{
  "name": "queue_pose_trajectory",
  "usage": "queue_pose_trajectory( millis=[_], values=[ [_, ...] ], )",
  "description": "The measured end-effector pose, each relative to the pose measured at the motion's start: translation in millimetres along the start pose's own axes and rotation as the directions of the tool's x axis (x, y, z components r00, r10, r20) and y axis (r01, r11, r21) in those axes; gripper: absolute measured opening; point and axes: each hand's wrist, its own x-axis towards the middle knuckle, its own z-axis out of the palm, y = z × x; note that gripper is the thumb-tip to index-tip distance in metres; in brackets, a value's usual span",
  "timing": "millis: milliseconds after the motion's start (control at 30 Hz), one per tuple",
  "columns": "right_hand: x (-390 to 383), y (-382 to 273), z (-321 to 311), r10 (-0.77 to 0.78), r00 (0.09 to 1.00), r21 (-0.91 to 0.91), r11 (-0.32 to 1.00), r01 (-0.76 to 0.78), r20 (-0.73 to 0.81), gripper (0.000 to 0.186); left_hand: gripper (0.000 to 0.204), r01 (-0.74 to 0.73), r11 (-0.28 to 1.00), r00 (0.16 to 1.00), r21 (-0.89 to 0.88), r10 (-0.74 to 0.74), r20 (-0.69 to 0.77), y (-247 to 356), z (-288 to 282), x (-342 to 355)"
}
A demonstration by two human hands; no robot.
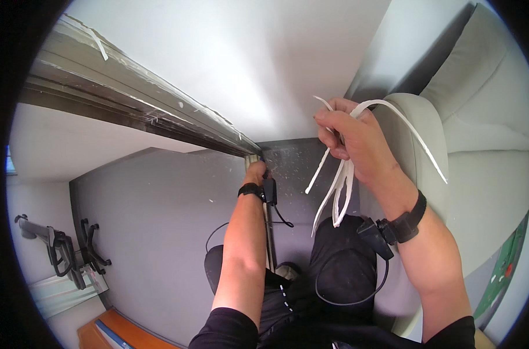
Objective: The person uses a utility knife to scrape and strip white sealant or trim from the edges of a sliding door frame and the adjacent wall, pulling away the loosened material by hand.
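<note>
Several thin, bendy white strips (345,189), looking like peeled sealant, hang from my right hand (357,134), which is closed around them. One strip arcs out to the right, while others loop down over the knee. My left hand (256,171) reaches low to the foot of a brown door frame (160,113), where the frame meets the floor. It looks closed, with something small and dark beside it; its fingertips are hidden. Ragged white residue runs along the frame's wall-side edge, with a loose white strip (100,45) hanging near its top.
A light grey sofa (488,174) stands close on the right, against the white wall (264,70). White crumbs lie on the grey floor (154,227). A black wheeled office chair (66,253) is at the far left, and an orange-brown wooden piece (122,331) at the lower left.
</note>
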Motion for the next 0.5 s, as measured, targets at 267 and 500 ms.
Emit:
queue_pose_trajectory(
  millis=[267,500],
  values=[
    [-2.6,-1.5,6.0,-0.023,1.0,-0.009,1.0,0.023,0.019,0.021,0.014,-0.105,0.961,0.994,0.255,0.097,0.045,2.8,-21.2,10.2],
    [-1.5,3.2,-0.6,-0.012,1.0,-0.071,0.997,0.011,-0.009,0.02,0.009,0.065,0.995,0.996,-0.077,-0.061,0.06,0.1,-6.8,2.4]
  ],
)
